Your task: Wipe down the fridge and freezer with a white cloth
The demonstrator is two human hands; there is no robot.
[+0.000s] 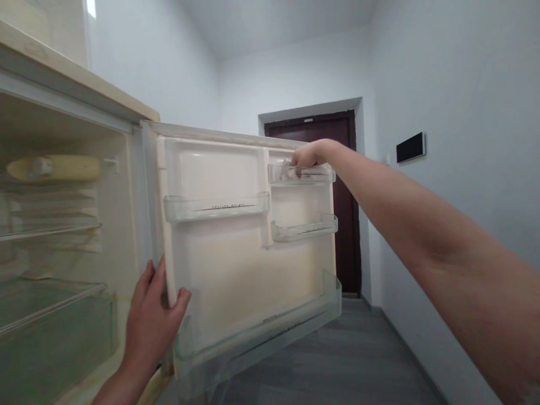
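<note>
Right forearm [422, 242] is leading to the right grip [310, 156], which is clamping pale cloth [287, 171] behind a clear bin's [323, 178] front; left grip [154, 318] is clasping the fridge door [253, 273], shelves [54, 230] lying leftward.

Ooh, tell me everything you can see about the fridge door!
The fridge door stands upright and open, joined to the fridge at its left edge. Its inside looks like off-white plastic, yellowish lower down. Its see-through racks are one upper left, two upper right and a long one below. Their dark lettering is too blurred to read. The left hand's grip touches the left edge; the right hand's grip holds a pale crumpled thing in the top right rack.
</note>
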